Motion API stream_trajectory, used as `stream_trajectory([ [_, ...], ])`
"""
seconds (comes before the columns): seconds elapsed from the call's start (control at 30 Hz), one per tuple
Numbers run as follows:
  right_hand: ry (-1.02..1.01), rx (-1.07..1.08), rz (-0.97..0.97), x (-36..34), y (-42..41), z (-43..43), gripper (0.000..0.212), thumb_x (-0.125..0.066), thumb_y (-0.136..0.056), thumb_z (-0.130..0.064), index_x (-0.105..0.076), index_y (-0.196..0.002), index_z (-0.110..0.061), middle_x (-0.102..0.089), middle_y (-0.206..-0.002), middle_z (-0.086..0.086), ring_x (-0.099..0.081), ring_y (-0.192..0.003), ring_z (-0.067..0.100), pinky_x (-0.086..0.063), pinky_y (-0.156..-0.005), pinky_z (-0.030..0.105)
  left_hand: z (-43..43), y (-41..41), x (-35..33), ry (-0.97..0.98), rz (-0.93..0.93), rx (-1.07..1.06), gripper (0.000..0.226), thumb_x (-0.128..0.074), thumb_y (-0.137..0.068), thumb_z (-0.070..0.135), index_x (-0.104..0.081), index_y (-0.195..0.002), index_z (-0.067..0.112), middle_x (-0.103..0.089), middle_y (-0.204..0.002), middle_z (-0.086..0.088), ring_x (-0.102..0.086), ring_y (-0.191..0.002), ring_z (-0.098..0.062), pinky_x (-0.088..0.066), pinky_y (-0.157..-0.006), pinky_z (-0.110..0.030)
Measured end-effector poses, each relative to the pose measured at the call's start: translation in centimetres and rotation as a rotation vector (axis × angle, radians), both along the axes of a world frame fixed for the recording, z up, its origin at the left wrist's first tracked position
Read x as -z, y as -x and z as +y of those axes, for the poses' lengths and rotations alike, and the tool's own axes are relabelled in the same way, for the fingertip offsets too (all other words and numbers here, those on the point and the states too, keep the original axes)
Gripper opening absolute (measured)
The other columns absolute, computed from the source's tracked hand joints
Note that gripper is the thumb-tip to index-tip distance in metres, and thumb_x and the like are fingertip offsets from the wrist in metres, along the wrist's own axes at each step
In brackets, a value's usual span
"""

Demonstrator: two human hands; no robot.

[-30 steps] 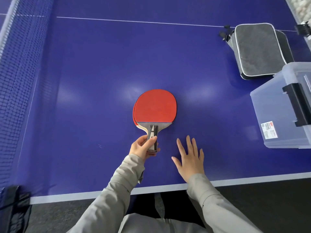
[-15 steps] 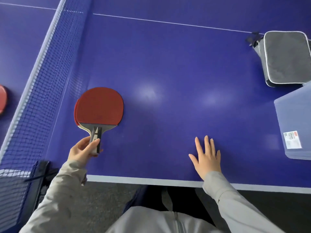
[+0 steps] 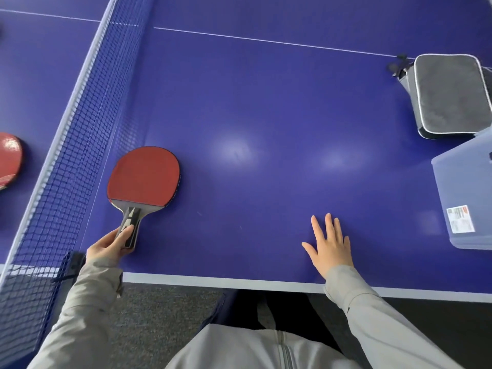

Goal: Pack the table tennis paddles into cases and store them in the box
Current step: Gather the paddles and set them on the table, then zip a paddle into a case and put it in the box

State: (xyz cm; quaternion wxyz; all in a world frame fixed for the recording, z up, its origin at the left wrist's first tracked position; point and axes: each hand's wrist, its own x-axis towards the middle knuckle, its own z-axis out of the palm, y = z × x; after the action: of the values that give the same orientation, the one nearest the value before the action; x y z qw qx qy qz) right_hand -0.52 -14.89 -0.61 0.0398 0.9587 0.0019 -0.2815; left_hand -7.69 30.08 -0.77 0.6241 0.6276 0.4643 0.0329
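Head camera: the left hand (image 3: 106, 246) grips the handle of a red table tennis paddle (image 3: 145, 177) lying near the table's (image 3: 266, 102) near edge, just beside the net (image 3: 66, 155), while the right hand (image 3: 330, 249) rests palm down, fingers spread, by that same edge. Beyond the net lies a second red paddle (image 3: 9, 158); a grey paddle case (image 3: 450, 94) and translucent box (image 3: 463, 187) sit at the right edge.

The left edge cuts off a second paddle (image 3: 9, 158). The right edge cuts the box (image 3: 463, 182) and the case (image 3: 450, 94), and the box hides the case's near corner. The box's label (image 3: 460, 219) is too small to read. The left hand (image 3: 106, 245) covers the butt of the paddle (image 3: 143, 177) it grips
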Motion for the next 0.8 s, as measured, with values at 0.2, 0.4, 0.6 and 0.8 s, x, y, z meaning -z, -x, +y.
stream_trajectory([
  [0.2, -0.004, -0.018, 0.009, -0.3, -0.1, -0.3, 0.071, -0.030, -0.096, -0.054, 0.009, -0.149, -0.029, 0.014, -0.159, 0.007, 0.011, -0.146, 0.028, -0.018, -0.116, 0.050, -0.7, 0.0, 0.0, 0.007, -0.009, -0.020, 0.037, -0.067, -0.085, 0.021, -0.061, -0.117, 0.003, -0.069, -0.059, 0.013, -0.063, -0.061, -0.006, -0.056, -0.060, -0.014],
  [0.4, -0.002, -0.022, 0.018, -0.5, -0.3, -0.2, 0.070, -0.032, -0.096, -0.052, 0.008, -0.150, -0.029, 0.014, -0.159, 0.006, 0.010, -0.146, 0.028, -0.021, -0.115, 0.049, -1.4, 0.3, -0.1, -0.044, -0.018, -0.037, 0.035, -0.068, -0.085, 0.023, -0.064, -0.113, 0.002, -0.065, -0.079, -0.003, -0.062, -0.056, 0.002, -0.054, -0.064, -0.011],
  [0.6, 0.004, -0.018, 0.027, -0.7, -0.3, -0.1, 0.070, -0.033, -0.096, -0.051, 0.007, -0.150, -0.028, 0.014, -0.159, 0.006, 0.010, -0.146, 0.028, -0.022, -0.115, 0.047, -1.7, 0.1, -0.5, -0.185, 0.076, 0.084, 0.039, -0.067, -0.085, 0.030, -0.064, -0.111, 0.000, -0.065, -0.090, -0.012, -0.057, -0.081, -0.020, -0.047, -0.077, -0.027],
  [0.8, -0.008, 0.006, 0.029, -0.9, -0.4, 0.3, 0.071, -0.036, -0.097, -0.049, 0.005, -0.150, -0.027, 0.013, -0.159, 0.007, 0.009, -0.147, 0.028, -0.024, -0.115, 0.047, -2.6, 0.3, -1.6, -0.584, 0.232, 0.237, 0.067, -0.075, -0.077, 0.034, -0.048, -0.133, 0.007, -0.049, -0.133, -0.016, -0.046, -0.122, -0.032, -0.035, -0.105, -0.044],
])
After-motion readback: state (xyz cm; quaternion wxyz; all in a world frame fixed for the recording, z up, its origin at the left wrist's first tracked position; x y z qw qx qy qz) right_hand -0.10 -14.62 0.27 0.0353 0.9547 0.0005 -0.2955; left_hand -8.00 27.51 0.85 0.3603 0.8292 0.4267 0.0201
